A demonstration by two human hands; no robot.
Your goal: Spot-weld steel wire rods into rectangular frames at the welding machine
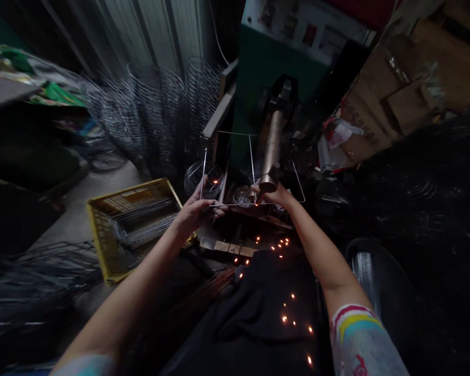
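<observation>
A thin metal wire frame is held out in front of me, under a thick copper-coloured machine arm. My left hand pinches its left corner, where an upright rod meets the long front wire. My right hand is closed round the frame near another rod, partly hidden behind the tip of the machine arm. An orange glow shows on the front wire just below that tip. Bright sparks are scattered over the dark cloth below.
At left stands a yellow crate with metal rods inside. Behind it are stacked wire baskets. The green machine body rises ahead, with cardboard boxes at right. A black tub with rods stands at lower right.
</observation>
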